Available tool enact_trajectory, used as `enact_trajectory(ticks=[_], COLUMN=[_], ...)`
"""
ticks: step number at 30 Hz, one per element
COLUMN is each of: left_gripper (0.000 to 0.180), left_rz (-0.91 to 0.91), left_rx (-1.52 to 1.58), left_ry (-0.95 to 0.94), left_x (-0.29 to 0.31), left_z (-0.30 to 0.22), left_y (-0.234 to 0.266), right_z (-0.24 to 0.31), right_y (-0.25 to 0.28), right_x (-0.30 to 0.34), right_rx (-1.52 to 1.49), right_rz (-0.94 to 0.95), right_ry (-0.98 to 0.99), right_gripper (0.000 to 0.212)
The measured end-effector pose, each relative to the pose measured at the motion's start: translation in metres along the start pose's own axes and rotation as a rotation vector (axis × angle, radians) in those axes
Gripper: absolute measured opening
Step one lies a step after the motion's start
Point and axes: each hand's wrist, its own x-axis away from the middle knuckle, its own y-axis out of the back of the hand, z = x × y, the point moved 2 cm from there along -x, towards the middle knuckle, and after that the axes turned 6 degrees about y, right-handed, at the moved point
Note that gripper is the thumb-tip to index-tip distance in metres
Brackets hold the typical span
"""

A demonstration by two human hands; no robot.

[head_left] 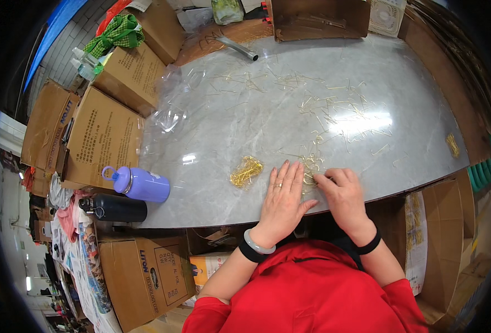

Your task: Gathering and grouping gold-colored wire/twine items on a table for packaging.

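My left hand lies flat on the grey marbled table, fingers stretched out and close together, beside a small group of gold wire hooks. On the other side of these hooks is my right hand, its fingers curled and thumb and forefinger drawn together at their edge. Whatever it pinches is too small to make out. A tangled heap of gold hooks rests just left of my left hand. More loose hooks are scattered beyond both hands, toward the far side.
A purple bottle and a black bottle lie at the left edge. Clear plastic bags and cardboard boxes line that side. A metal tube and an open carton are at the back. A hook bundle sits far right.
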Motion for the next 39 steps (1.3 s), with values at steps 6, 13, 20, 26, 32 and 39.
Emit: enact_trajectory(ticks=[6,13,20,26,32,39], left_gripper=[0.073,0.058,0.056,0.077,0.078,0.056], left_rz=[-0.011,-0.068,-0.172,-0.178,-0.186,-0.032], left_rx=[0.041,0.04,0.131,0.132,0.044,0.022], left_ry=[0.044,-0.029,0.1,0.092,0.08,-0.046], left_x=[0.002,0.003,0.009,0.011,0.01,0.007], left_z=[0.005,0.003,0.01,0.003,0.003,0.005], left_y=[-0.001,0.003,-0.005,0.002,0.0,0.006], right_z=[0.009,-0.055,-0.044,-0.02,-0.019,-0.054], right_y=[0.029,0.021,0.015,0.01,0.011,-0.011], right_x=[-0.013,-0.067,-0.082,-0.033,-0.064,-0.093], right_rx=[-0.325,-0.122,-0.167,-0.304,-0.763,-0.244], right_rz=[0.123,0.631,0.434,0.484,0.534,0.453], right_ry=[-0.037,0.04,0.011,-0.128,-0.568,-0.185], right_gripper=[0.041,0.03,0.029,0.03,0.025,0.024])
